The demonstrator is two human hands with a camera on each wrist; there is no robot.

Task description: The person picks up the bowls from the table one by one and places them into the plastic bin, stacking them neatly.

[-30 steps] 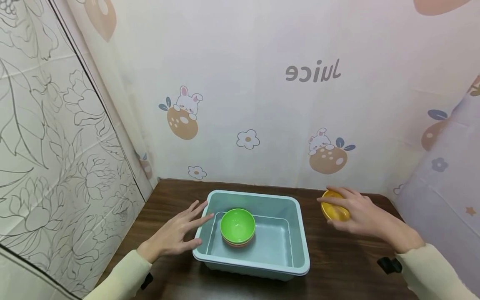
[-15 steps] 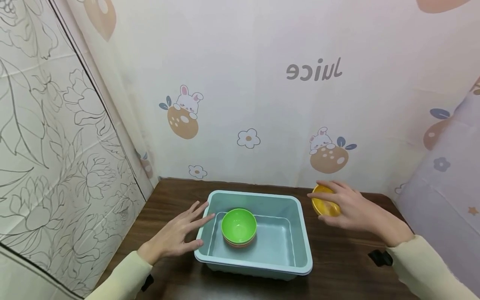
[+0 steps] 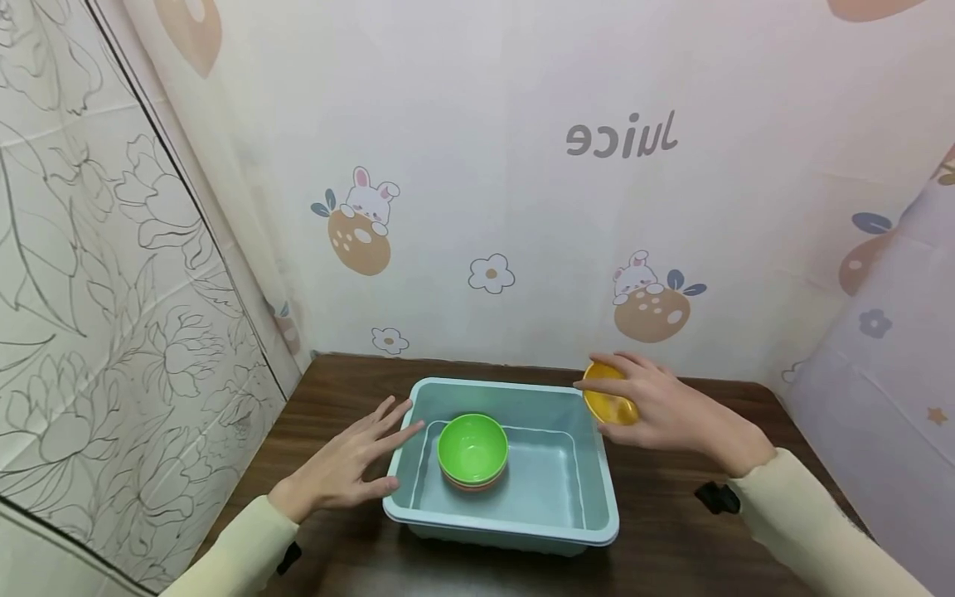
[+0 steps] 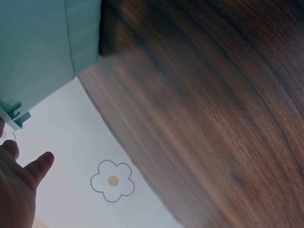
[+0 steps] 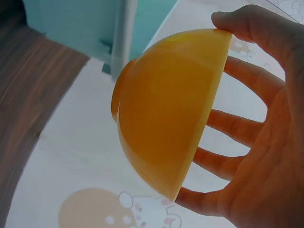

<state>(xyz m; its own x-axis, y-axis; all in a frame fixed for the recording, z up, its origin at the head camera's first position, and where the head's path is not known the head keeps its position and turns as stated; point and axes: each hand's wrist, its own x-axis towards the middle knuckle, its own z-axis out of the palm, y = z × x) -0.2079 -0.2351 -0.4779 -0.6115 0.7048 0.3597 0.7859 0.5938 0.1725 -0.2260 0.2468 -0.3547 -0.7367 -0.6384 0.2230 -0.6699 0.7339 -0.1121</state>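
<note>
My right hand [image 3: 652, 406] grips a yellow bowl [image 3: 606, 396] by its rim, thumb on one side and fingers on the other. In the right wrist view the yellow bowl [image 5: 166, 109] shows its rounded outside and foot ring. It is tilted and overlaps the right rim of a pale blue-green plastic basin [image 3: 533, 531] in the head view. Inside the basin, left of its middle, a green bowl [image 3: 472, 448] sits stacked on an orange-brown bowl [image 3: 477, 486]. My left hand [image 3: 346, 460] is spread with straight fingers at the basin's left rim, holding nothing.
The basin stands on a dark wood-grain table [image 3: 686, 497]. Behind the table hangs a pale printed curtain [image 3: 492, 207], and a white floral sheet [image 3: 134, 290] closes off the left side. Bare basin floor [image 3: 540, 473] lies right of the stacked bowls.
My right hand has carried the yellow bowl leftward, from over the table at the right to the basin's right rim. The left hand and the stacked bowls have stayed in place.
</note>
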